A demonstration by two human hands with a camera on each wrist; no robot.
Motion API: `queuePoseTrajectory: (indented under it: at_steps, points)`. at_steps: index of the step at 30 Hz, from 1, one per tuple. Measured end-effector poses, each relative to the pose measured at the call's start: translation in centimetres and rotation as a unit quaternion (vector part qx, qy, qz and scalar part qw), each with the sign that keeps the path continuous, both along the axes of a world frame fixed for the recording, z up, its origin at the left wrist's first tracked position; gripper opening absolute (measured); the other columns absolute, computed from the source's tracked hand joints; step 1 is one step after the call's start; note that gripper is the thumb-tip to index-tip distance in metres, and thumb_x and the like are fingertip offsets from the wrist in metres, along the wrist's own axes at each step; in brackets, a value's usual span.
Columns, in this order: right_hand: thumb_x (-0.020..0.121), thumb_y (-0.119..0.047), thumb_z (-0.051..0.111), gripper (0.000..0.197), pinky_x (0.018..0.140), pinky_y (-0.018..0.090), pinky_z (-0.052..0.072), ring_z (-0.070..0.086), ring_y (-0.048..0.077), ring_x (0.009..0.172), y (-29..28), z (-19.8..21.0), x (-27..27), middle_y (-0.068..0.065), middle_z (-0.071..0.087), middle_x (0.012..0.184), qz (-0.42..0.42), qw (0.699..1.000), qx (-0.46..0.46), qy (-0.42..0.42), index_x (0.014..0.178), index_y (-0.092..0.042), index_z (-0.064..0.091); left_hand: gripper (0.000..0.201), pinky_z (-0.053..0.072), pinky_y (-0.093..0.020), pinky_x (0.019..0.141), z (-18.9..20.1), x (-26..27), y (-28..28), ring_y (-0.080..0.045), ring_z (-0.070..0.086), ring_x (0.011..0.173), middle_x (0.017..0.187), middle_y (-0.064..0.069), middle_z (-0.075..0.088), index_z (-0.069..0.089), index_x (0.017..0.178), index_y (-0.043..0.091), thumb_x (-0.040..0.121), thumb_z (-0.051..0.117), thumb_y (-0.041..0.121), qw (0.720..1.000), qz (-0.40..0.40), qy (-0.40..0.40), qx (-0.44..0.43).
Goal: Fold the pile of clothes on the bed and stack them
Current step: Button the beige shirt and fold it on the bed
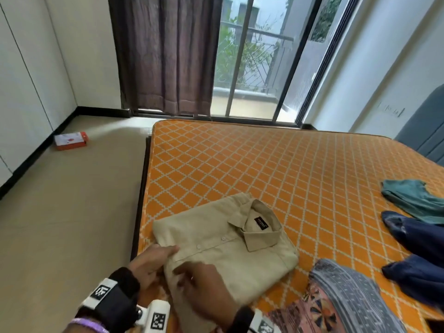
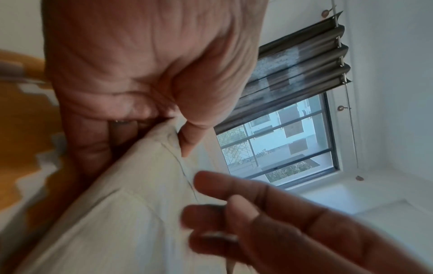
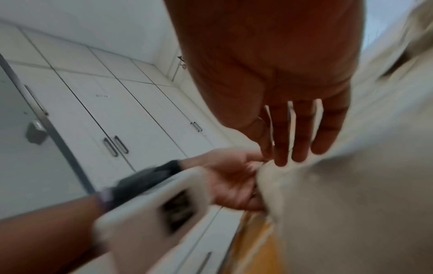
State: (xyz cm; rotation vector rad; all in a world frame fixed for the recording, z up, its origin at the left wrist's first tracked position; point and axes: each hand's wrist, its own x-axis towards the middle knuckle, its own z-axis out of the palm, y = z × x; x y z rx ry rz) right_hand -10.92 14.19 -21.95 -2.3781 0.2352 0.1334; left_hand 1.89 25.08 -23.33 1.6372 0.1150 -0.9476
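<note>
Pinching the folded beige cotton shirt [image 1: 225,239] at its near-left edge with my left hand [image 1: 149,263], right hand [image 1: 204,289] flat on top.

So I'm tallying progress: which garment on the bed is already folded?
The beige collared shirt, lying in a neat rectangle under both hands. The teal, navy and patterned clothes at the right lie rumpled.

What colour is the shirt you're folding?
The shirt is beige, a light tan, with a small black label inside the collar. The head view shows it best.
</note>
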Motion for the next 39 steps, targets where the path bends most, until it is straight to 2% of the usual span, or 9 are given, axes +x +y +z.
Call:
queuePoseTrajectory:
  at_steps: [3, 6, 10, 14, 17, 24, 28, 34, 39]
  points:
    - [0.094, -0.05, 0.035, 0.047, 0.099, 0.038, 0.043, 0.055, 0.02, 0.118, -5.2, -0.8, 1.1, -0.004, 0.065, 0.124, -0.084, 0.989, -0.089, -0.088, 0.126, -0.031, 0.064, 0.024, 0.057, -0.037, 0.072, -0.7, -0.1, -0.3, -0.03, 0.073, 0.086, 0.093, -0.012, 0.077, 0.069, 0.114, 0.005, 0.095, 0.067, 0.02, 1.0, -0.012, -0.002, 0.021]
    - [0.085, -0.084, 0.013, 0.079, 0.119, 0.047, 0.018, 0.014, 0.018, 0.153, -8.1, -1.9, 1.2, -0.009, 0.026, 0.163, -0.063, 0.986, -0.155, 0.017, 0.152, -0.046, 0.031, 0.03, 0.058, -0.045, 0.087, -0.9, -0.9, -0.9, -0.031, 0.071, 0.098, 0.103, -0.011, 0.076, 0.065, 0.112, 0.007, 0.087, 0.077, 0.018, 0.999, -0.032, -0.003, 0.026]
    - [0.098, -0.071, 0.018, 0.063, 0.117, 0.048, -0.021, -0.029, 0.014, 0.15, -7.9, -4.9, 0.2, -0.021, -0.021, 0.162, -0.003, 0.984, -0.147, 0.1, 0.155, -0.055, -0.003, 0.027, 0.05, -0.034, 0.089, -0.4, -2.2, -2.2, -0.025, 0.061, 0.105, 0.108, -0.006, 0.066, 0.056, 0.112, 0.012, 0.09, 0.068, 0.001, 0.993, 0.019, -0.109, 0.049]
    - [0.102, -0.063, 0.025, 0.065, 0.123, 0.046, -0.011, -0.018, 0.015, 0.153, -7.7, -3.4, 1.7, -0.008, -0.005, 0.169, -0.032, 0.993, -0.063, 0.092, 0.16, -0.041, 0.007, 0.041, 0.054, -0.033, 0.075, 0.8, -1.1, -1.3, -0.023, 0.065, 0.098, 0.113, -0.009, 0.068, 0.055, 0.124, 0.012, 0.088, 0.067, -0.005, 0.985, 0.093, -0.142, 0.009]
    - [0.104, -0.056, 0.034, 0.066, 0.122, 0.03, 0.0, -0.01, 0.007, 0.151, -6.4, -1.8, 1.9, -0.005, 0.009, 0.168, -0.048, 0.998, 0.045, 0.0, 0.16, -0.025, 0.02, 0.031, 0.057, -0.037, 0.07, 2.8, 0.3, 1.3, -0.027, 0.069, 0.086, 0.103, -0.012, 0.071, 0.061, 0.118, 0.008, 0.089, 0.068, -0.001, 0.975, 0.162, -0.154, -0.016]
    - [0.105, -0.058, 0.027, 0.065, 0.126, 0.032, 0.006, 0.009, 0.008, 0.154, -2.7, -3.6, 2.7, -0.005, 0.017, 0.168, 0.008, 0.993, 0.11, 0.048, 0.16, -0.024, 0.023, 0.032, 0.058, -0.031, 0.06, 5.8, 0.0, 3.1, -0.025, 0.073, 0.091, 0.11, -0.011, 0.074, 0.058, 0.124, 0.011, 0.093, 0.066, 0.008, 0.976, 0.105, -0.143, -0.129]
    - [0.094, -0.073, 0.033, 0.071, 0.116, 0.029, 0.037, 0.051, 0.006, 0.133, -5.4, -0.5, 1.9, -0.007, 0.059, 0.142, -0.145, 0.887, 0.438, 0.014, 0.143, -0.026, 0.053, 0.036, 0.059, -0.035, 0.067, 6.0, 0.4, 1.2, -0.027, 0.074, 0.094, 0.112, -0.014, 0.073, 0.055, 0.127, 0.01, 0.093, 0.066, 0.011, 0.971, 0.102, -0.162, -0.144]
    - [0.096, -0.07, 0.036, 0.081, 0.101, 0.047, 0.047, 0.065, 0.034, 0.11, -11.6, 1.8, -1.5, 0.021, 0.065, 0.129, -0.277, 0.692, 0.663, -0.066, 0.141, -0.005, 0.056, 0.082, 0.06, -0.043, 0.078, 8.9, -3.2, -7.3, -0.026, 0.07, 0.092, 0.118, -0.014, 0.066, 0.017, 0.148, 0.044, 0.087, 0.071, 0.03, 0.958, -0.092, -0.113, -0.248]
    - [0.098, -0.056, 0.046, 0.064, 0.098, 0.049, 0.051, 0.064, 0.039, 0.117, -14.7, 2.5, -4.4, 0.024, 0.063, 0.131, -0.285, 0.685, 0.671, 0.004, 0.131, -0.004, 0.066, 0.077, 0.053, -0.034, 0.084, 7.2, -1.4, -9.5, -0.021, 0.064, 0.102, 0.123, -0.007, 0.06, 0.016, 0.154, 0.033, 0.094, 0.061, 0.05, 0.966, -0.073, -0.245, -0.04]
